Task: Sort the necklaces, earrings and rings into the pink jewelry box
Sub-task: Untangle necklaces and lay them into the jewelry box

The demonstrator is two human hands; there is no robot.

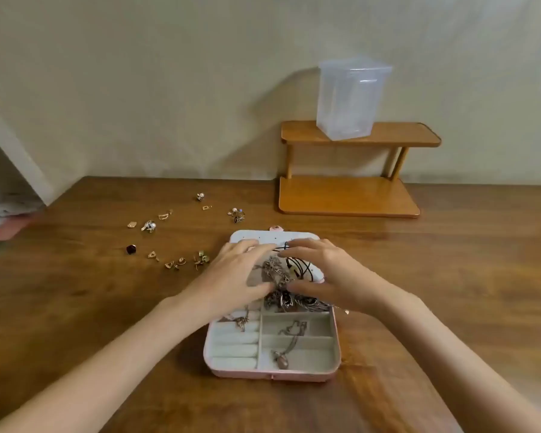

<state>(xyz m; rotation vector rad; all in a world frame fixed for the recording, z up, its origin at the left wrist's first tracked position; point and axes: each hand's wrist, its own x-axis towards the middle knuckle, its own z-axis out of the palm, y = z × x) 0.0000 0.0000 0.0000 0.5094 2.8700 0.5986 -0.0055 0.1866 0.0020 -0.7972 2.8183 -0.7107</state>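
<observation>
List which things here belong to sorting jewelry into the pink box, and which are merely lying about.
Belong to the job:
pink jewelry box, open
tangled necklaces between both hands
necklace lying in the box's compartments
loose earrings and rings on the table

Just lying about:
clear plastic container
wooden shelf under it

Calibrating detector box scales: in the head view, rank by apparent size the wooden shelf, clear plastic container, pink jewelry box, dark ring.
1. wooden shelf
2. pink jewelry box, nearer to the camera, so its lead over the container is unsure
3. clear plastic container
4. dark ring
</observation>
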